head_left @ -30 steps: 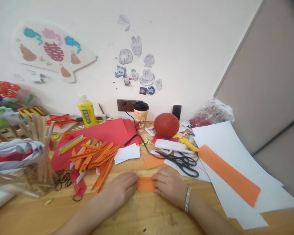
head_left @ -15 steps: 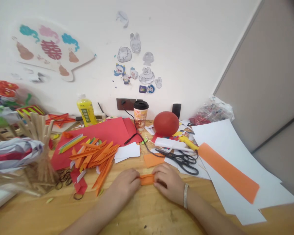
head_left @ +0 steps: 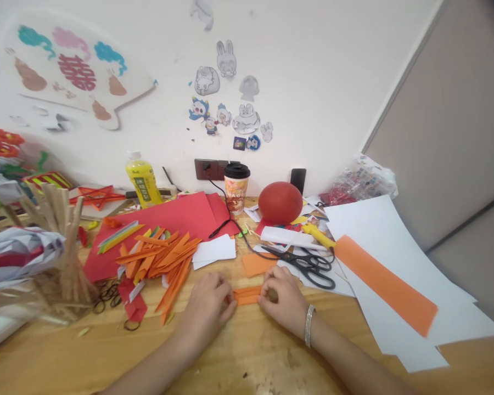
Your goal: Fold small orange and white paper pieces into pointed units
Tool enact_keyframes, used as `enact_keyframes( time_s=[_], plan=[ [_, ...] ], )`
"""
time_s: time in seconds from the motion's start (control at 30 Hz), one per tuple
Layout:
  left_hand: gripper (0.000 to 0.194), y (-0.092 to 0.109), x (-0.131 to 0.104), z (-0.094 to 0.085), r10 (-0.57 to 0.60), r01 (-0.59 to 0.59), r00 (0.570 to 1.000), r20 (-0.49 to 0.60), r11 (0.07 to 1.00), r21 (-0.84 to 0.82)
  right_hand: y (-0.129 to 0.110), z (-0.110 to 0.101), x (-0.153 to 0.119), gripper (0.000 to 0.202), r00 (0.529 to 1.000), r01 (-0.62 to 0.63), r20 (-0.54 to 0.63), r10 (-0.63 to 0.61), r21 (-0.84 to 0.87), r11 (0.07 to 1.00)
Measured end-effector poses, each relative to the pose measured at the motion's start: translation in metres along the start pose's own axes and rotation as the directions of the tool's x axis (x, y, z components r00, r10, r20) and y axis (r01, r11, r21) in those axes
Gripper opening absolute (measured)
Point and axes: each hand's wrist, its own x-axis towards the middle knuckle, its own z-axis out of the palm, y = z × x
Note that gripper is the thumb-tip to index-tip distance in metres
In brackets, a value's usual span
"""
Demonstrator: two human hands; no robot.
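Now folded narrower, orange paper (head_left: 247,295) is pinched by left hand (head_left: 209,303) and right hand (head_left: 285,300), edge facing bare tabletop (head_left: 251,348).

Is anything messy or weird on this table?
Nothing looks spilled. The orange strips lie in a jumbled heap, pointing different ways. Also, the black cable trails loosely over the red paper and towards the scissors, which looks a bit untidy.

Seen left of a lidded cup (head_left: 236,192): a yellow bottle (head_left: 144,182). Pictured right of the cup: a rounded red object (head_left: 280,202).
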Motion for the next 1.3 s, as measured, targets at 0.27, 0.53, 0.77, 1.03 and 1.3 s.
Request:
enact_keyframes(
  time_s=[0.27, 0.53, 0.77, 1.03, 1.3],
  plan=[
    [0.011, -0.012, -0.002, 0.001, 0.012, -0.012, 1.0, -0.009, 0.999, -0.03, 0.005, -0.009, 0.001, 0.016, 0.998, -0.027, 0.059, 0.026, 0.02, 0.999],
    [0.016, -0.014, -0.003, 0.002, 0.344, -0.341, 0.939, 0.002, 0.93, 0.134, 0.013, -0.008, 0.001, 0.015, 0.854, 0.519, 0.032, -0.519, -0.115, 0.847],
    [0.022, -0.015, -0.001, 0.002, 0.473, -0.491, 0.871, 0.131, 0.839, 0.236, 0.013, -0.004, 0.006, 0.017, 0.718, 0.65, 0.073, -0.692, -0.427, 0.629],
    [0.023, -0.01, -0.002, 0.008, 0.37, -0.398, 0.917, 0.151, 0.88, 0.259, 0.011, 0.003, 0.004, 0.027, 0.735, 0.646, 0.091, -0.672, -0.396, 0.653],
    [0.019, -0.003, 0.003, 0.0, 0.058, -0.061, 0.992, 0.11, 0.998, 0.023, 0.011, 0.006, 0.008, 0.013, 0.943, 0.332, -0.019, -0.332, -0.008, 0.943]
  ],
)
